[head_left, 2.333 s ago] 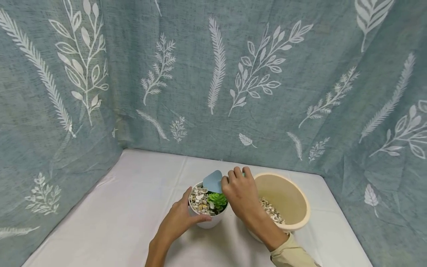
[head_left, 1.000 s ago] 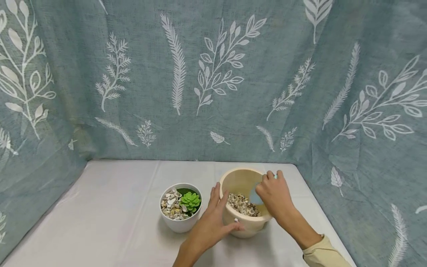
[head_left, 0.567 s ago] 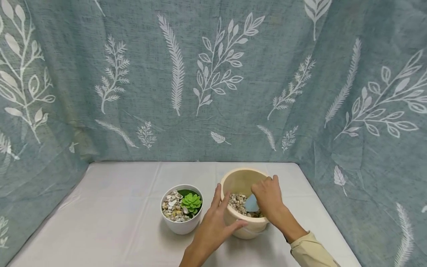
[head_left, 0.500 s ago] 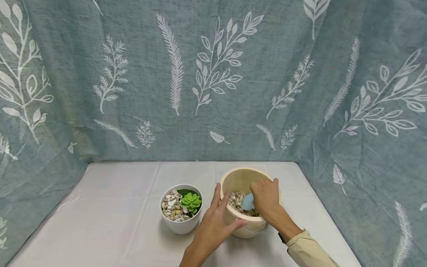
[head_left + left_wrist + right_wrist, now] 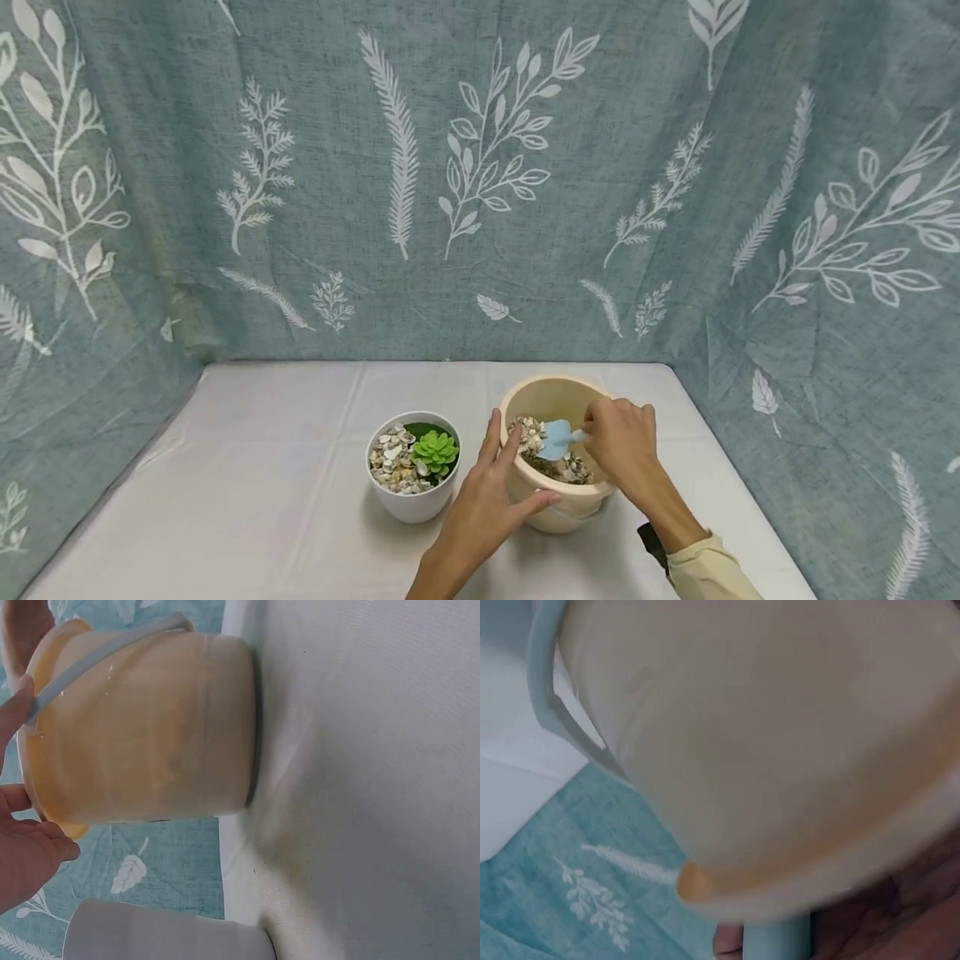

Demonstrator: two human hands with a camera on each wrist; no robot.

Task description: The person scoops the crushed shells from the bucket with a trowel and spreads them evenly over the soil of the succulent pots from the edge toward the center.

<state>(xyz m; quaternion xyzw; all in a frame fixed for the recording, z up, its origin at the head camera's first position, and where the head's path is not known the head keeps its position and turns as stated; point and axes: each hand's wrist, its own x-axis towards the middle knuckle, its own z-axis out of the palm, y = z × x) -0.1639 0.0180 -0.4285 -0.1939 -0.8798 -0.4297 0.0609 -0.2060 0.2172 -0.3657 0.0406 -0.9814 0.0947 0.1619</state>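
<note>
Shell and stone bits [image 5: 573, 472] lie in a cream bucket [image 5: 572, 503]. My left hand [image 5: 476, 512] holds the bucket's near left side, fingers at the rim and thumb against the front wall; the left wrist view shows its thumb beside the bucket's grey handle [image 5: 105, 664]. Inside the bucket, my right hand [image 5: 621, 437] grips the handle of a small light-blue shovel [image 5: 556, 439]. A heap of shell bits [image 5: 529, 433] sits at the blade's left end. In the right wrist view the bucket wall [image 5: 742, 750] hides most of the hand.
Left of the bucket stands a white pot [image 5: 411, 505] with a green succulent [image 5: 435, 451] and shell bits [image 5: 392, 467] in it. A white cloth [image 5: 225, 500] covers the table. Leaf-patterned blue-green curtains [image 5: 337, 208] enclose the back and sides.
The left hand has gone from the white pot to the bucket. The shovel has moved right from over the pot, dipped into the bucket's shell bits, and now shows a heap at its blade.
</note>
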